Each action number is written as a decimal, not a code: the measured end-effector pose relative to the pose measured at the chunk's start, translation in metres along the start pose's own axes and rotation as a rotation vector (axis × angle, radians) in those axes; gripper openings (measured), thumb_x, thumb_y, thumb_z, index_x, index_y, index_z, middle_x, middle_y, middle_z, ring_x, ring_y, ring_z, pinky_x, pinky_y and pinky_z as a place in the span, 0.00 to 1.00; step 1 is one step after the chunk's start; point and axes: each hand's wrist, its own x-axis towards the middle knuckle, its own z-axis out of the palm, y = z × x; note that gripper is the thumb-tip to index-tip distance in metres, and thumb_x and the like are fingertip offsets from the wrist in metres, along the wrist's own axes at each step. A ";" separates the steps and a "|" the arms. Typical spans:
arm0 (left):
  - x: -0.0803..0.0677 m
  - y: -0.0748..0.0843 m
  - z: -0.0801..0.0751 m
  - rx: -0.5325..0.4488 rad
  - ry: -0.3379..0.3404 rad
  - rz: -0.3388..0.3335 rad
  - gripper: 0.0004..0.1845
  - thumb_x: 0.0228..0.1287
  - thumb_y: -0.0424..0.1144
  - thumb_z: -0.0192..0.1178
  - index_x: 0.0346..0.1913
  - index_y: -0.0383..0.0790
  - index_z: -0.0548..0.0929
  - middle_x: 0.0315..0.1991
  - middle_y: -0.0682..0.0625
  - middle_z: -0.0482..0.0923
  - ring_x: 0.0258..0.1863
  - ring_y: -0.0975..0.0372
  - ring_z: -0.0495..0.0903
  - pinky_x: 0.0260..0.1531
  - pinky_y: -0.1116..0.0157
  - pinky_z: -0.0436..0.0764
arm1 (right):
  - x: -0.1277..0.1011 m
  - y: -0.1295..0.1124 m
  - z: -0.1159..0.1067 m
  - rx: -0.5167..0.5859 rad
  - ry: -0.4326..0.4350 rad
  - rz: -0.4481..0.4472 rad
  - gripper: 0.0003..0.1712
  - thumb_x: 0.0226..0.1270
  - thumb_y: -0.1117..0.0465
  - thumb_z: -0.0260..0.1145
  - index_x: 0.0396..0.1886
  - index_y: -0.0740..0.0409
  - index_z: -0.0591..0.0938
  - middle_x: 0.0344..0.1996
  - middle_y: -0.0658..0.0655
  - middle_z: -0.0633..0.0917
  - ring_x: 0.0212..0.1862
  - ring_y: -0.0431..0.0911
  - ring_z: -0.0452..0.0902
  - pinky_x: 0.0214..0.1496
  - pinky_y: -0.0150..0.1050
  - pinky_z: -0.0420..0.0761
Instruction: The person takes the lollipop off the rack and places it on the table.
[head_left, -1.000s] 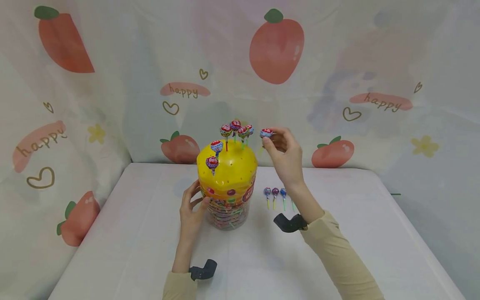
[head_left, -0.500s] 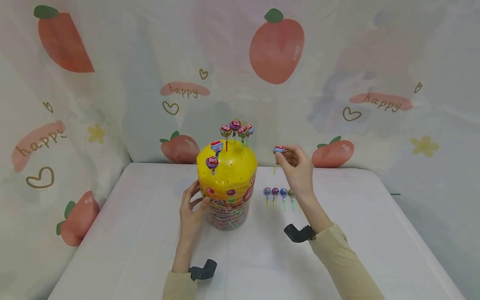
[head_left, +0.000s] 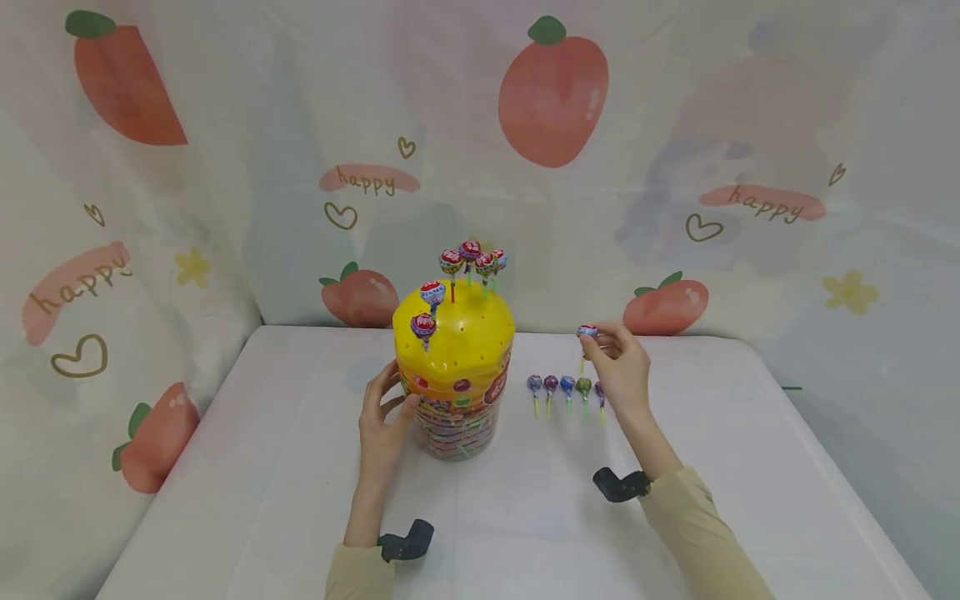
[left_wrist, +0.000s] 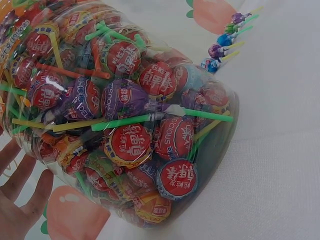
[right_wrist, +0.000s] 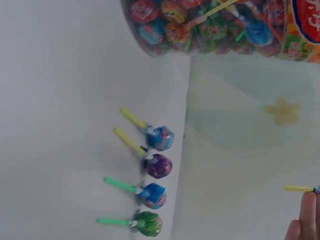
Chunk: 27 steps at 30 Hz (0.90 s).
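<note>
A tall clear jar of wrapped lollipops (head_left: 457, 432) with a domed yellow lid (head_left: 472, 329) stands on the table. Several lollipops (head_left: 452, 262) stick up from holes in the lid, heads on top. My left hand (head_left: 384, 429) holds the jar's left side, thumb toward the front; its spread fingers (left_wrist: 37, 197) also show beside the jar in the left wrist view. My right hand (head_left: 626, 367) pinches a lollipop (head_left: 587, 332) by its blue-and-red head, yellow stick pointing down, above the table right of the jar. At the right wrist view's edge, the stick (right_wrist: 298, 188) shows above my fingertips.
Right of the jar lies a row of several wrapped lollipops (head_left: 567, 386), sticks toward me, directly below and left of my right hand. A white cloth covers the table (head_left: 510, 517). A curtain printed with fruit (head_left: 553, 100) hangs behind and at the sides.
My right hand has moved right and down, away from the jar's lid, carrying the pinched lollipop, and has uncovered the right end of the row. My left hand and the jar stay put.
</note>
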 end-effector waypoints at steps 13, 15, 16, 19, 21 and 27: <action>-0.001 0.000 0.000 -0.022 -0.008 -0.015 0.30 0.65 0.37 0.61 0.69 0.54 0.67 0.65 0.51 0.69 0.65 0.59 0.68 0.62 0.48 0.74 | 0.001 0.046 -0.014 -0.196 0.068 0.070 0.16 0.64 0.56 0.66 0.46 0.63 0.81 0.36 0.67 0.85 0.21 0.21 0.73 0.27 0.21 0.71; -0.001 0.000 0.000 -0.023 -0.010 -0.021 0.30 0.65 0.37 0.61 0.69 0.54 0.67 0.65 0.51 0.69 0.65 0.59 0.68 0.62 0.48 0.74 | 0.001 0.051 -0.015 -0.219 0.070 0.092 0.17 0.64 0.56 0.66 0.46 0.63 0.81 0.37 0.67 0.86 0.21 0.21 0.72 0.27 0.21 0.70; -0.001 0.001 0.000 -0.023 -0.011 -0.024 0.30 0.65 0.37 0.61 0.69 0.54 0.67 0.66 0.51 0.68 0.65 0.59 0.68 0.62 0.48 0.74 | 0.001 0.054 -0.016 -0.232 0.072 0.105 0.17 0.64 0.55 0.66 0.46 0.63 0.81 0.37 0.67 0.86 0.21 0.21 0.72 0.27 0.21 0.70; -0.001 0.001 0.000 -0.024 -0.012 -0.029 0.29 0.66 0.37 0.61 0.69 0.54 0.67 0.66 0.51 0.68 0.66 0.59 0.68 0.62 0.49 0.74 | 0.002 0.062 -0.018 -0.277 0.078 0.141 0.18 0.64 0.54 0.66 0.46 0.62 0.81 0.38 0.66 0.86 0.20 0.21 0.72 0.29 0.21 0.68; -0.001 0.000 0.000 -0.024 -0.011 -0.026 0.30 0.66 0.37 0.60 0.69 0.54 0.67 0.66 0.51 0.68 0.66 0.59 0.67 0.62 0.48 0.74 | 0.003 0.068 -0.020 -0.300 0.074 0.163 0.18 0.64 0.52 0.66 0.46 0.61 0.81 0.38 0.66 0.87 0.19 0.20 0.72 0.30 0.22 0.67; -0.001 -0.001 0.000 -0.023 -0.008 -0.016 0.30 0.65 0.36 0.61 0.69 0.54 0.66 0.66 0.51 0.68 0.66 0.59 0.67 0.61 0.47 0.74 | 0.006 0.083 -0.027 -0.361 0.056 0.211 0.20 0.63 0.51 0.66 0.46 0.62 0.81 0.31 0.60 0.87 0.18 0.21 0.68 0.34 0.29 0.67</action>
